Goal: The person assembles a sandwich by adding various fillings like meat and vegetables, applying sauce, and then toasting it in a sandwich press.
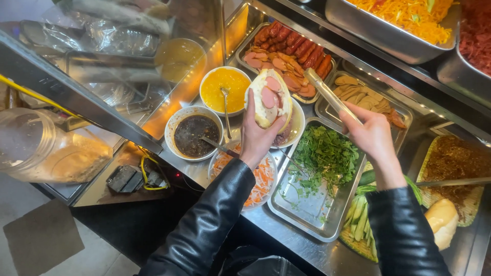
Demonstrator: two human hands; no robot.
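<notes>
My left hand holds an opened bread roll with pink sausage slices inside, lifted over the bowls. My right hand grips metal tongs that point up-left toward the tray of sliced sausage and red sausages; the tong tips sit just right of the roll. Both arms wear black leather sleeves. Beneath the hands lies a steel tray of green herbs.
A bowl of yellow sauce and a bowl of dark sauce hold spoons. Shredded carrot plate, cucumber strips, a tray of brown slices, shredded meat basket, a bread roll, a jar at left.
</notes>
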